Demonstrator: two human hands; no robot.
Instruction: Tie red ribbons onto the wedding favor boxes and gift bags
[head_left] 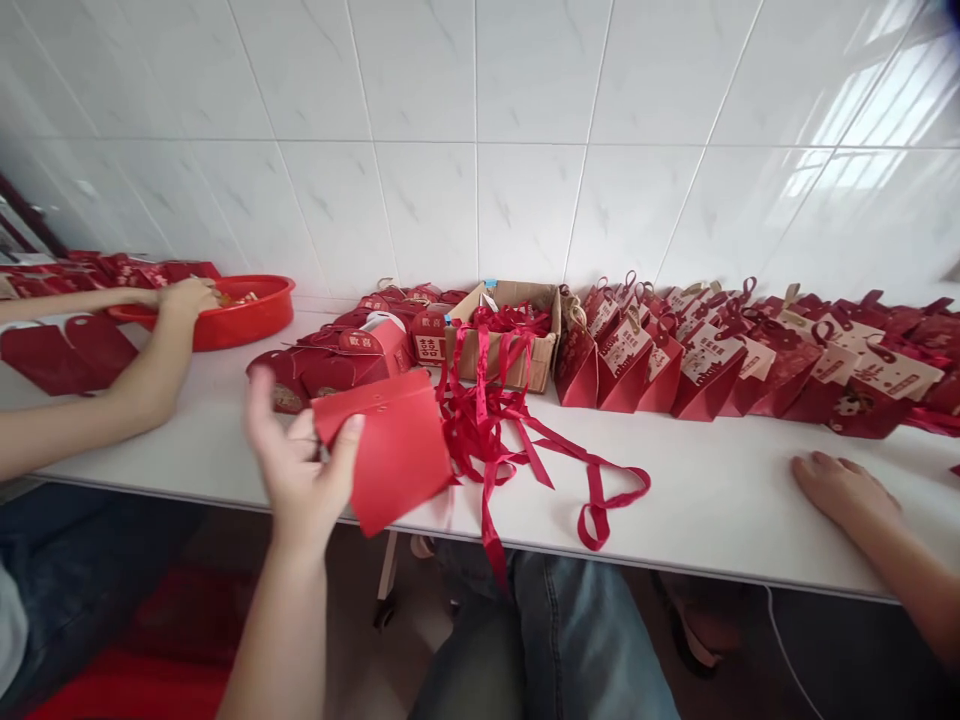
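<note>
"Quick Q: what's in your L hand (pixel 306 475)?"

"A red folded carton (pixel 397 450), held by its L side. Thumb on the face toward me, other fingers behind or beside it, spread a bit; tips are blurred, so can't tell exactly how they press."

"Where's the carton, re: the table (pixel 720 495)?"

"Up over the front edge, L of ctr, tilted. Just L of the ribbons (pixel 487 440); can't tell if it's touching 'em."

"And your R hand?"

"Out of view, so can't tell its grip."

"Ribbons?"

"Dark pink-red, tangled, spilling out of an open cardboard box (pixel 538 365) nr the rear edge, w/ one end hanging past the front edge. One loop lies apart, to the R."

"Other stuff?"

"Squat double-happiness boxes (pixel 341 350) L of the cardboard box, toward the rear edge. R of it, rows of peaked favor boxes (pixel 705 372) w/ loop handles, standing along the rear edge toward the R end."

"Who else is there?"

"One person on my L, w/ a hand (pixel 187 297) at an orange-red basin (pixel 255 318), rear L. Another person's hand (pixel 847 490) rests flat nr the front edge, far R."
</note>
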